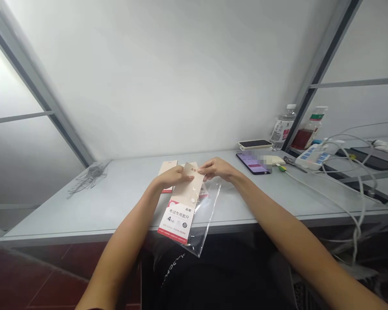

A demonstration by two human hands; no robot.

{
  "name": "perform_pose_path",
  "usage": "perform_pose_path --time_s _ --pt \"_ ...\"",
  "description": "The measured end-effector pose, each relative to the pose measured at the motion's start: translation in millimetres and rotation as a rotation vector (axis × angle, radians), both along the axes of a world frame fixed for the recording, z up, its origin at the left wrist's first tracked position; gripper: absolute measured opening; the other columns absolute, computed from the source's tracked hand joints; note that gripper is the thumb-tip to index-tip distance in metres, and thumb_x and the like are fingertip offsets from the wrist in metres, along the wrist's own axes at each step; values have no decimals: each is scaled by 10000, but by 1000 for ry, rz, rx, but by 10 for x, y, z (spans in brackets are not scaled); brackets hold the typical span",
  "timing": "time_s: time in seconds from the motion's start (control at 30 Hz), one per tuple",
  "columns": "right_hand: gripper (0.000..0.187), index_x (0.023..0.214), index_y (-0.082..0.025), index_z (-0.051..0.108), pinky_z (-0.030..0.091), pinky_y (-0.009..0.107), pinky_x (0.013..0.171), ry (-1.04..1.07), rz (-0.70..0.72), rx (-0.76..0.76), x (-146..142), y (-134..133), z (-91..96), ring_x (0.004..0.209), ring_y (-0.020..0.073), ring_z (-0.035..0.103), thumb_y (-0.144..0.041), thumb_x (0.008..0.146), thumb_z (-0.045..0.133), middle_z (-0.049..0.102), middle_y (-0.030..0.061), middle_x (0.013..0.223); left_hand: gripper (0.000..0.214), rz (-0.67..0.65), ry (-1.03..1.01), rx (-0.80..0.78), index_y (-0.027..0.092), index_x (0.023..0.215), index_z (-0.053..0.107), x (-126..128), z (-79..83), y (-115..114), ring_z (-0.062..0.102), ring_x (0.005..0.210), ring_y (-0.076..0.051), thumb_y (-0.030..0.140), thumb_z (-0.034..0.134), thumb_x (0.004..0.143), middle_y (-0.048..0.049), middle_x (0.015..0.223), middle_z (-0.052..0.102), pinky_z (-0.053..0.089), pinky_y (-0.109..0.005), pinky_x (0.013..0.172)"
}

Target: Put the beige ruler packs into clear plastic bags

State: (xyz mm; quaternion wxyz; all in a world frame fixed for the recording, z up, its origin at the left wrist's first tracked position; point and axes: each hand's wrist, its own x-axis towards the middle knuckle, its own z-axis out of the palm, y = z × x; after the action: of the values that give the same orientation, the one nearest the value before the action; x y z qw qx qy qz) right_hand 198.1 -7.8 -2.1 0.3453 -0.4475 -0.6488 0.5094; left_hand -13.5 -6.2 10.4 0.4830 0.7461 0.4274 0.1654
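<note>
1. Grey desk (pixel 126 183) against white wall (pixel 168 77); crumpled clear plastic (pixel 92 176) toward left end.
2. Printed card (pixel 177 219) tilted between hands, lower end overlapping desk's front edge (pixel 67 238); clear sleeve (pixel 211 211) alongside.
3. Left hand (pixel 173 175) gripping card, thumb on its face.
4. Right hand (pixel 217 168) pinching near card's top corner; card or sleeve, can't tell.
5. Purple-screened phone (pixel 250 162) rightward, desk surface between.

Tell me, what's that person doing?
They're holding a printed card along with a clear plastic sleeve over the front edge of the desk. The left hand grips the card's upper part, and the right hand pinches at its upper right edge. I can't tell whether the card is inside the sleeve. Another card lies on the desk behind the left hand.
</note>
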Motion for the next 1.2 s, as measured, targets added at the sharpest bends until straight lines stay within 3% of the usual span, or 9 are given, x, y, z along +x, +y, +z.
perform_pose_path --time_s 0.17,0.3,0.43,0.57,0.73,0.83,1.03,1.13,1.2 --pt "294 724 -145 730 464 218 529 50 -15 40 13 5 11 570 134 616 -399 580 763 686 57 666 382 76 -177 -46 148 871 653 87 -49 -4 636 758 -214 477 629 677 -92 882 682 491 -267 593" --pt "316 754 -142 720 453 206 502 169 -162 85 60 58 27 567 128 620 -405 584 766 694 64 720 509 213 -356 -141 179 1064 577 88 5 -29 644 700 -207 514 628 684 -93 926 679 499 -287 560" --pt "330 790 -151 698 467 209 514 309 -347 127 115 112 51 580 135 638 -398 586 773 692 58 744 458 167 -288 -263 117 919 625 43 48 -38 638 635 -215 475 689 641 -120 823 685 492 -300 517" --pt "468 1016 -203 608 502 224 583 476 -483 124 94 99 63 659 150 669 -416 626 753 696 52 874 379 217 -371 -224 114 794 626 67 3 20 634 615 -197 444 712 629 -103 765 685 494 -305 541" --pt "397 917 -162 617 508 242 553 351 -205 2 -132 21 -37 634 167 661 -448 661 719 694 84 800 396 437 -599 -92 113 820 613 149 -106 96 618 597 -175 414 742 597 -72 709 669 493 -313 580" --pt "334 816 -149 642 516 264 560 326 -102 37 -262 -5 -106 638 176 650 -422 647 733 690 70 738 420 463 -641 -39 125 875 611 176 -129 92 612 615 -166 439 719 618 -64 736 662 488 -303 581" --pt "268 737 -148 640 513 282 594 498 -242 52 -173 35 -97 638 173 637 -387 653 728 684 47 702 371 307 -656 -34 125 785 619 130 -53 90 587 624 -116 488 618 710 -56 734 633 492 -259 610" --pt "274 772 -158 639 502 263 592 508 -232 24 -105 40 -71 630 159 630 -389 653 724 677 25 699 347 187 -629 -73 117 800 627 88 -18 97 582 620 -97 449 648 701 -49 747 632 501 -254 631" --pt "296 805 -157 641 501 265 586 501 -206 15 -98 29 -59 633 164 631 -391 645 728 680 30 715 340 202 -588 -93 116 769 621 74 -5 94 586 603 -96 445 660 691 -45 722 630 504 -256 629"
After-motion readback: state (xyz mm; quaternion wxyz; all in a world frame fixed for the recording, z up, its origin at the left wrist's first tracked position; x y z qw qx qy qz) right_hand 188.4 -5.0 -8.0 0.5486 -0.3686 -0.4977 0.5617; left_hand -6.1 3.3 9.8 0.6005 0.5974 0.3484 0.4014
